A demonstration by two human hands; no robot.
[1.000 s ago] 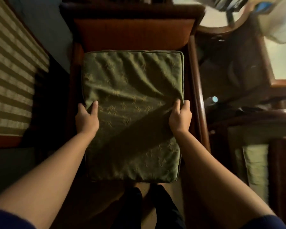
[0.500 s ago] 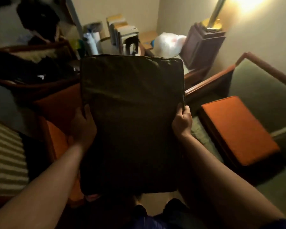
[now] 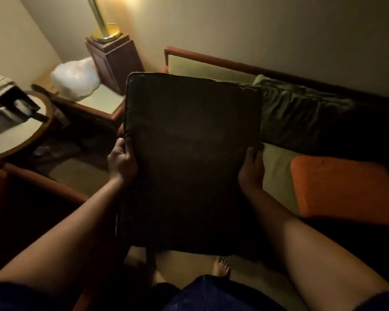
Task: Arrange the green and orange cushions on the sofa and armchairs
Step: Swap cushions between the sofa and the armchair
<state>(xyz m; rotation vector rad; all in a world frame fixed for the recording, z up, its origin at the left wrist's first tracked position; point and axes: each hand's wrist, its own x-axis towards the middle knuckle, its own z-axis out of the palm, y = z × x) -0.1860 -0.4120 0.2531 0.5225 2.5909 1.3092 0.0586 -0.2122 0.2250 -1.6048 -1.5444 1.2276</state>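
Note:
I hold a large flat green cushion (image 3: 189, 158) upright in front of me; its near face is in shadow and looks almost black. My left hand (image 3: 121, 160) grips its left edge and my right hand (image 3: 250, 169) grips its right edge. Behind it is the sofa (image 3: 211, 68) with a wooden frame and pale green upholstery. A dark green cushion (image 3: 301, 111) leans against the sofa back. An orange cushion (image 3: 344, 189) lies on the sofa seat at the right. The armchair's wooden arm (image 3: 43, 180) shows at lower left.
A square side table (image 3: 99, 102) in the corner carries a white plastic bag (image 3: 76, 79) and a dark wooden lamp base (image 3: 115, 61). A round table (image 3: 20, 135) with a blurred white object stands at far left. My bare feet stand on the carpet (image 3: 81, 176).
I lifted the green cushion off the armchair seat, raised it upright and turned right. The view has swung from the armchair to the sofa, and both hands stay on the cushion's edges.

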